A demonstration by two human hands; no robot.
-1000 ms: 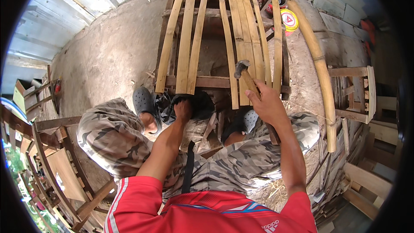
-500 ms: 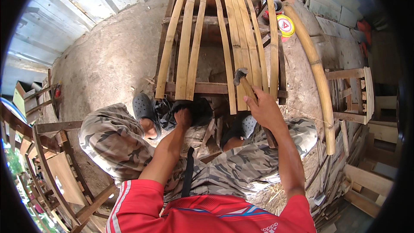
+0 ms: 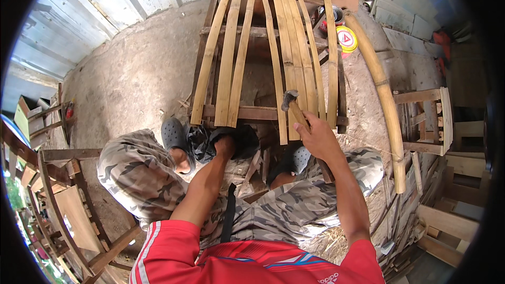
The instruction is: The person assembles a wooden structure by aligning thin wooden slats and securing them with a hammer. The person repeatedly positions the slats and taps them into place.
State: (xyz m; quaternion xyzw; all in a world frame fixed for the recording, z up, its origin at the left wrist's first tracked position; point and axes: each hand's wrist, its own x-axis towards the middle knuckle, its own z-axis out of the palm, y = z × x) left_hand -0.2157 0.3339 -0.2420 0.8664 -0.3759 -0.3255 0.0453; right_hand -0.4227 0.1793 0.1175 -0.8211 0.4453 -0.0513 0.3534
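Note:
My right hand (image 3: 319, 135) is closed round the wooden handle of a hammer (image 3: 298, 115). The hammer's dark metal head lies over the near ends of the bamboo slats (image 3: 297, 58); contact with them cannot be made out. Those slats run lengthwise over a low brown wooden frame (image 3: 247, 111), three at the left and several at the right, with a wide gap in the middle. Between my feet, my left hand (image 3: 225, 146) reaches into a black plastic bag (image 3: 246, 141). The bag hides its fingers and whatever they touch.
A thick curved bamboo pole (image 3: 380, 81) lies right of the frame. Near its far end are an open can (image 3: 336, 16) and a round yellow-and-red lid (image 3: 346, 39). A small wooden stool (image 3: 423, 118) stands at the right, a wooden chair (image 3: 79, 200) at the left.
The view has tipped slightly, so the frame and slats sit lower in the picture. The hammer head has shifted a little left over the slats. My left hand stays at the bag.

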